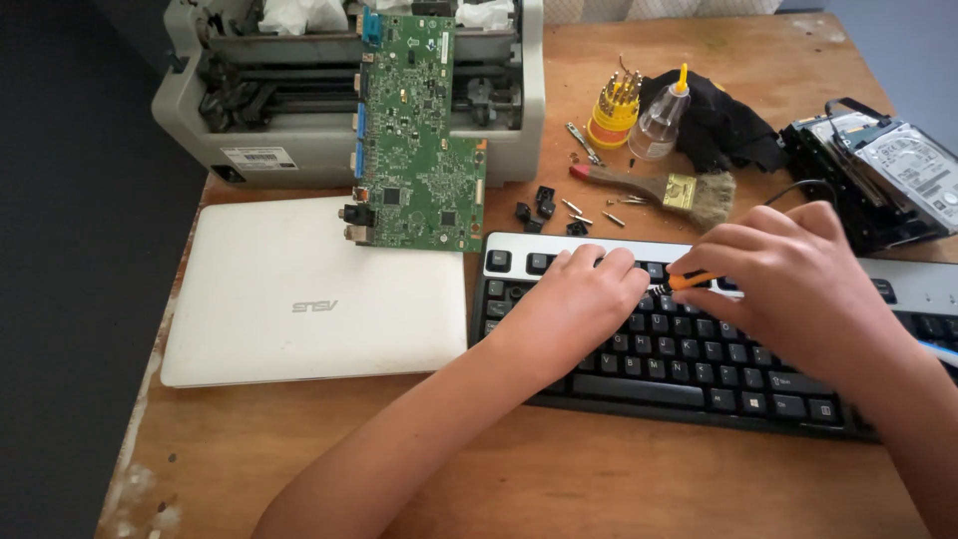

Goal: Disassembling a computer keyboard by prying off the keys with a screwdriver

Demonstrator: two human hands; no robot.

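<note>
Two hands work on the upper key rows of a black keyboard with a silver top edge (599,384), on a worn wooden table (559,479).

The left hand (574,304) lies flat on the keys, fingers loosely curled and holding nothing. Just beside it, the right hand (798,289) is closed around a small orange-handled tool (691,280), whose tip touches the keys between both hands. Left of the left hand lies a closed white laptop (309,289). Beyond the hands are loose black keycaps (544,208), a wooden-handled brush (659,188), a green circuit board (419,130) and a grey printer (249,100).
</note>
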